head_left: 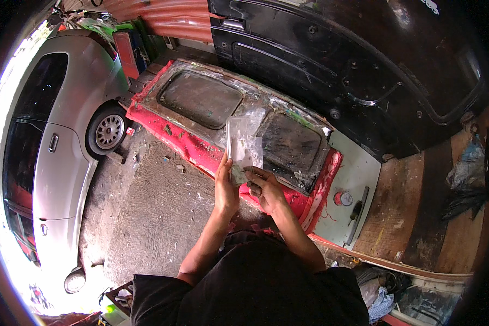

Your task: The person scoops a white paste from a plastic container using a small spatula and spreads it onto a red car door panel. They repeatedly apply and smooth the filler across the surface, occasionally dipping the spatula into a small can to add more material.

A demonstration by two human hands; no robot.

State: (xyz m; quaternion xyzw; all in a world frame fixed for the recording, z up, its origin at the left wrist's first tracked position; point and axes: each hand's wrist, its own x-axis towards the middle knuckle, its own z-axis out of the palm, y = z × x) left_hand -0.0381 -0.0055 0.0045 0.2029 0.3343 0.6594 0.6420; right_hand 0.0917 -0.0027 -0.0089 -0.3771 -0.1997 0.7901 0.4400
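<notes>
Pinching clear plastic packet (pixel 243 142) between left hand (pixel 226 187) and right hand (pixel 265 190); looked light, limp, slippery; best gripped at edges.

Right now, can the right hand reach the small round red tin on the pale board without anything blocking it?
Probably yes. The right hand is busy on the clear plastic bag, but the round red tin lies uncovered on the pale board to its right, with nothing visible between them.
</notes>
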